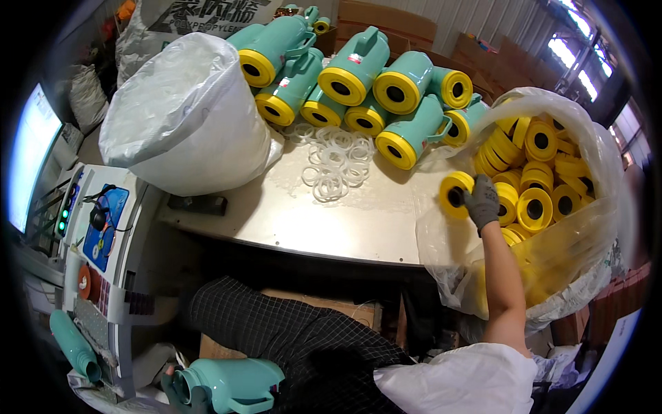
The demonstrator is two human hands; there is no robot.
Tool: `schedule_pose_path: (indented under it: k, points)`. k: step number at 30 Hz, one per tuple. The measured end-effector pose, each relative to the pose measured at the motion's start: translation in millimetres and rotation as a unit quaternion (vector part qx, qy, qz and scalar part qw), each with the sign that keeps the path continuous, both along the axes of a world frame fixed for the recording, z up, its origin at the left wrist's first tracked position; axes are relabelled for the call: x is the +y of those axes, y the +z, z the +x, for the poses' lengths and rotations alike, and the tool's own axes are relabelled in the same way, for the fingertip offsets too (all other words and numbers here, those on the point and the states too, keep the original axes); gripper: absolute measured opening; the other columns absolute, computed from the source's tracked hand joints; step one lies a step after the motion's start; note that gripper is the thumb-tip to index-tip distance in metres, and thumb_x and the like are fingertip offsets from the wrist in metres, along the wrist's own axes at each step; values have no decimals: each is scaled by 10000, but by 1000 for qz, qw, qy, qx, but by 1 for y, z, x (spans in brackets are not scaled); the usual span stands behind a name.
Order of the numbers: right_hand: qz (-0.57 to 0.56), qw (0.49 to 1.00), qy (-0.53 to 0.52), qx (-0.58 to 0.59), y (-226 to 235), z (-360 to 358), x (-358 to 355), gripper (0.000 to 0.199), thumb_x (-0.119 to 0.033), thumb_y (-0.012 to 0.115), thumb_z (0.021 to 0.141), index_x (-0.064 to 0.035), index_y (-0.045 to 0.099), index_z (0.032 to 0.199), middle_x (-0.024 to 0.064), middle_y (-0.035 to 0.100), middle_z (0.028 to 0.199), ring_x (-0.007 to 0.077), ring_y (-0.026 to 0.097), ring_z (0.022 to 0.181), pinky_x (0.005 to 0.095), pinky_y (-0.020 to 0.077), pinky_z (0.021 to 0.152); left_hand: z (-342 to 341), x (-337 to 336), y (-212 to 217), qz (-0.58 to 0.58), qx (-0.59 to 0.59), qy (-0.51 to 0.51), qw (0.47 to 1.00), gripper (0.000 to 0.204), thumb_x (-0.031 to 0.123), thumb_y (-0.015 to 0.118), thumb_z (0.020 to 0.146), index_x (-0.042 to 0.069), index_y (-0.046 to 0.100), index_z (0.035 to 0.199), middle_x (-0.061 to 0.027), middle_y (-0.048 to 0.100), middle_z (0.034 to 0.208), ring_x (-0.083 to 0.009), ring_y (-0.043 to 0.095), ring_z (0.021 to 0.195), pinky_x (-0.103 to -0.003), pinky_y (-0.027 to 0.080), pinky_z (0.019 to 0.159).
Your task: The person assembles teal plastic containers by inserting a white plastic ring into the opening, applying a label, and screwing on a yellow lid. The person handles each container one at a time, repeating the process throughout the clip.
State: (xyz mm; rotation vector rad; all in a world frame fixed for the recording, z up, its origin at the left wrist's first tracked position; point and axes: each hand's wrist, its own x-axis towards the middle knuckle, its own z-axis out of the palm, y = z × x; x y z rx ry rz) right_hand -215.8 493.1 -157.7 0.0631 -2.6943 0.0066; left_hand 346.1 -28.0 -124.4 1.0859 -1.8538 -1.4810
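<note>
My right hand point(483, 201), in a grey glove, grips a round yellow base cap point(449, 193) with a black centre at the left edge of a clear plastic bag point(441, 265). Inside that bag lies a heap of similar yellow caps point(534, 210). Low at the left, my gloved left hand point(177, 395) is closed about the open neck of a teal jug body point(234, 383). The jug lies sideways beside my lap, its handle downward. Part of this hand is hidden by the jug and the picture's edge.
Several teal jugs with yellow bases point(407, 138) lie stacked at the table's back. White rings point(333, 165) are spread on the metal tabletop point(345, 231). A large white sack point(189, 131) stands left. Another teal body point(72, 345) lies near the monitor point(34, 155).
</note>
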Motion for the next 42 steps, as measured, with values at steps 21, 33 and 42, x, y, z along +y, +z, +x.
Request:
schedule_pose_path:
  k: [21,33,42]
  points:
    - [-375,484,763,-206,31,291,-440,624,-257,788,853,42,611,1372,127,597,1033,277,568,936,385,484,859,46,37,-115,74,301,266,913,389,284,438,1132,55,543,1428,-76,637,1319,-211,608,1231,-365,504,1054]
    - [-384,478,758,-221,28,298,-416,519,-312,561,1013,72,598,1360,162,603,1067,277,567,926,385,479,858,33,57,-111,87,273,343,895,415,342,420,1134,38,558,1381,-69,623,1315,-173,605,1190,-339,501,1030]
    - [-609,418,378,-559,-12,294,-401,490,-333,471,1126,67,560,1394,124,650,1330,178,615,1179,333,483,1049,15,62,-14,-131,146,310,930,389,371,526,1057,12,562,1204,-92,573,1161,-183,564,1056,-356,466,944]
